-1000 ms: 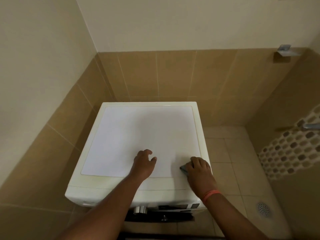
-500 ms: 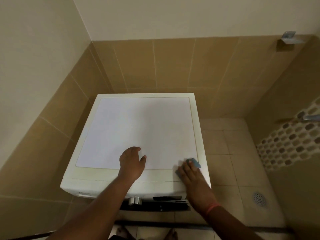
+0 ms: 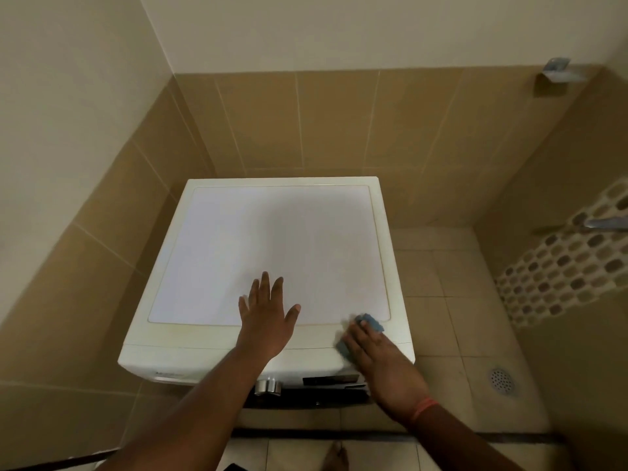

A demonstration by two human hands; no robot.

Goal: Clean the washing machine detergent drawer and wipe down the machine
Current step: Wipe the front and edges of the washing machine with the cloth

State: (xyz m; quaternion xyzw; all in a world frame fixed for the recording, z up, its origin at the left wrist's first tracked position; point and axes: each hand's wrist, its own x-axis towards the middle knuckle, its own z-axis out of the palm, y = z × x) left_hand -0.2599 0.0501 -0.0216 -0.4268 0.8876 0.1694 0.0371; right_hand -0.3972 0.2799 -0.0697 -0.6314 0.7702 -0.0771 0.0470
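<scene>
We were wiping the washer top; right hand pressed flat on the blue cloth, left hand open beside; next, sweep farther.

One washing machine, one blue cloth, two hands, left hand, right hand, one silver dial, one floor drain, one orange wristband

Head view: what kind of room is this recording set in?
Most likely a tiled bathroom or wet laundry area: a white washing machine stands in the corner, a floor drain sits in the tiled floor, and a metal tap projects from the mosaic wall.
</scene>
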